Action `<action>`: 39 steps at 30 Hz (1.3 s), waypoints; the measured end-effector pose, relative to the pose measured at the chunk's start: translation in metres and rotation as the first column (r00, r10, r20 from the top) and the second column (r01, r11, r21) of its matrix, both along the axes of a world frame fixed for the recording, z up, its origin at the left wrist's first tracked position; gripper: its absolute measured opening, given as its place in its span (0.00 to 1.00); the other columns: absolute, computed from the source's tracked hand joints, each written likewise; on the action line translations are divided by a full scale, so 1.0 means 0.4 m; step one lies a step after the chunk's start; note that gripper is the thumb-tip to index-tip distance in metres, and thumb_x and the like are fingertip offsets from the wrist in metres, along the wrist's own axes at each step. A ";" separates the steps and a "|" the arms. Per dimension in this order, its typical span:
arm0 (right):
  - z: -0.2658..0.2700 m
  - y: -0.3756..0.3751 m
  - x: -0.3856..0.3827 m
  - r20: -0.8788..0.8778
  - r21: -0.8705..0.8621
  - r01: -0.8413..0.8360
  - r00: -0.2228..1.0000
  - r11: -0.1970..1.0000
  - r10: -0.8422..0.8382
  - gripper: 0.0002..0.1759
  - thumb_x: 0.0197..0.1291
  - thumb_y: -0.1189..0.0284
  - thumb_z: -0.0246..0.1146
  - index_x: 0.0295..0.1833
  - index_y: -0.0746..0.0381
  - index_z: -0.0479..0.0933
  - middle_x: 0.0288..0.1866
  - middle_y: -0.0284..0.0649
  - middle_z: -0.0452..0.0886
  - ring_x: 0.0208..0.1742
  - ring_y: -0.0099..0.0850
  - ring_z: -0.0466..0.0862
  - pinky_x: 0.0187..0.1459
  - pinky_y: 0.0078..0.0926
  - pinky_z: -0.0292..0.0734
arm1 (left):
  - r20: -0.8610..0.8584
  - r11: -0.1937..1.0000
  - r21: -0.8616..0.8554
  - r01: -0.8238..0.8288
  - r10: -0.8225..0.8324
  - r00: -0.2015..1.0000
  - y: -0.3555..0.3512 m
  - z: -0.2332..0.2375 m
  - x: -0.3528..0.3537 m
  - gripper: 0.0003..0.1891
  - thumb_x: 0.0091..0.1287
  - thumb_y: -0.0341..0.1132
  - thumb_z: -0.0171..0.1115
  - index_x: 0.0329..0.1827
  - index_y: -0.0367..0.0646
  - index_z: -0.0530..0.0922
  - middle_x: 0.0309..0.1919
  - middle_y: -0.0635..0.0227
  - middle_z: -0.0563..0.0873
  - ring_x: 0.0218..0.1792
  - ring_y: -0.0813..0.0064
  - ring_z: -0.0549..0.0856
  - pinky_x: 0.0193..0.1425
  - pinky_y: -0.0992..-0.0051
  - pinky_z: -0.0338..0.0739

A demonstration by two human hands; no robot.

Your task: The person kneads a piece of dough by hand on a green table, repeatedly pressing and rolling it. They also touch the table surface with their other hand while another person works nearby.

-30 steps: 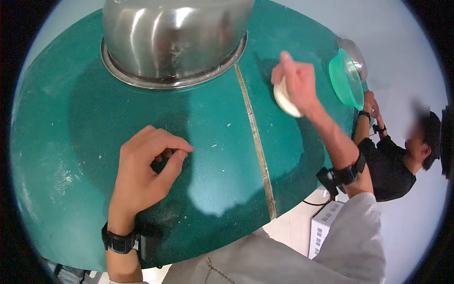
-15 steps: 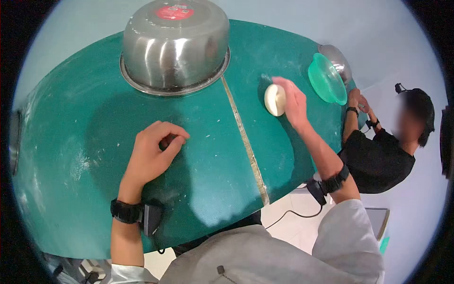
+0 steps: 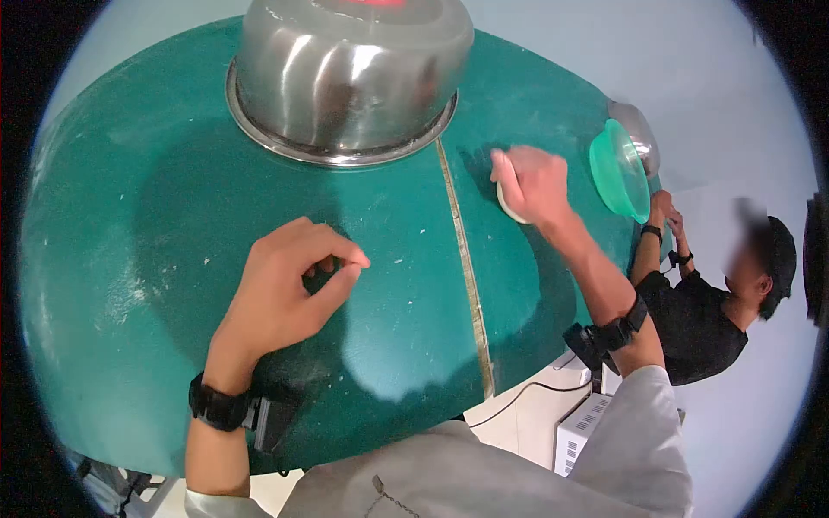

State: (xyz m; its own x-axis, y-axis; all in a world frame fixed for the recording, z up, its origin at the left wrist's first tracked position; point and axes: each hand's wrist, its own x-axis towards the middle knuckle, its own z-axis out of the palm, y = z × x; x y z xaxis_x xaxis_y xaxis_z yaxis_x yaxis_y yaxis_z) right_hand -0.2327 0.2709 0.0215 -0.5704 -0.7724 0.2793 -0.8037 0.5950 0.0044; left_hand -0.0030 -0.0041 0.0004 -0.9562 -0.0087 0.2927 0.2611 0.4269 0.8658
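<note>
My right hand point(image 3: 534, 186) is closed over a round, pale piece of dough point(image 3: 511, 205) on the green tabletop point(image 3: 414, 293). Most of the dough is hidden under the hand; only its lower left edge shows. To the left, my left hand point(image 3: 294, 276) hovers at the table with fingers curled and the tips of thumb and forefinger together. Nothing shows between them. Beyond both hands a large steel basin point(image 3: 354, 86) sits upside down.
A green plastic bowl point(image 3: 619, 171) and a steel bowl point(image 3: 637, 129) stand at the right edge. A person in black point(image 3: 691, 319) is beside them, hands close together at the table's edge. A pale seam strip point(image 3: 466, 268) crosses the tabletop.
My right hand has turned over the dough and now covers most of it; before, its cleft face showed beside the fingers. My left hand keeps its curled shape. The camera view has shifted slightly.
</note>
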 end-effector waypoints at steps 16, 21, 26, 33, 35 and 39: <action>-0.066 0.165 0.007 0.063 -0.548 0.270 0.957 0.792 -0.282 0.18 0.78 0.63 0.50 0.56 0.60 0.83 0.50 0.48 0.86 0.44 0.48 0.86 0.49 0.44 0.80 | 0.029 0.999 -0.035 0.001 0.000 1.000 0.005 0.008 0.005 0.05 0.62 0.26 0.69 0.39 0.43 0.86 0.29 0.68 0.84 0.31 0.71 0.79 0.37 0.72 0.74; 0.005 0.194 0.032 -0.164 -0.325 0.190 0.953 0.927 -0.253 0.17 0.75 0.62 0.57 0.40 0.60 0.86 0.38 0.45 0.87 0.33 0.46 0.86 0.34 0.41 0.80 | 0.052 1.000 -0.026 -0.004 0.006 0.999 0.006 0.002 0.010 0.05 0.63 0.27 0.69 0.41 0.43 0.87 0.29 0.69 0.83 0.30 0.75 0.77 0.35 0.75 0.73; 0.096 0.196 0.081 0.013 -0.359 0.166 0.985 0.919 -0.173 0.25 0.73 0.59 0.60 0.23 0.61 0.82 0.22 0.44 0.83 0.24 0.46 0.84 0.28 0.41 0.78 | 0.071 1.000 -0.031 0.001 0.001 0.997 -0.001 -0.003 0.015 0.06 0.63 0.27 0.68 0.42 0.43 0.87 0.31 0.70 0.83 0.30 0.78 0.77 0.36 0.76 0.72; 0.034 0.134 0.173 0.199 -0.219 -0.253 0.934 0.942 0.297 0.14 0.69 0.59 0.62 0.38 0.57 0.84 0.40 0.40 0.86 0.43 0.44 0.86 0.43 0.42 0.81 | 0.065 1.000 0.018 -0.004 0.003 0.998 0.002 -0.014 0.011 0.06 0.63 0.26 0.69 0.42 0.43 0.87 0.31 0.70 0.83 0.30 0.78 0.78 0.36 0.76 0.73; 0.036 0.115 0.197 0.206 -0.225 -0.283 0.922 0.932 0.329 0.16 0.68 0.60 0.63 0.31 0.59 0.82 0.33 0.40 0.84 0.38 0.42 0.86 0.38 0.42 0.81 | 0.073 0.999 0.031 -0.008 0.006 0.997 0.002 -0.013 0.012 0.06 0.63 0.26 0.69 0.42 0.43 0.87 0.31 0.70 0.83 0.30 0.77 0.78 0.36 0.76 0.73; 0.024 0.083 0.202 0.070 0.001 -0.190 0.979 0.982 0.190 0.21 0.68 0.61 0.63 0.22 0.57 0.78 0.25 0.39 0.83 0.27 0.41 0.85 0.28 0.42 0.79 | 0.108 1.000 0.012 -0.009 0.008 0.994 0.002 -0.002 0.011 0.06 0.63 0.26 0.69 0.42 0.43 0.87 0.31 0.70 0.83 0.31 0.77 0.79 0.36 0.76 0.73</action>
State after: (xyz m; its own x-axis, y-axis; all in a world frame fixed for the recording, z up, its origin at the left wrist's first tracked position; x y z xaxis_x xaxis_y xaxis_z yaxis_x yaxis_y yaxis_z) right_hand -0.1521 0.3041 0.0313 -0.4310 -0.8705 0.2378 -0.9005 0.4318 -0.0514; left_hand 0.0015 -0.0032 -0.0005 -0.9820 -0.0198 0.1880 0.1627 0.4177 0.8939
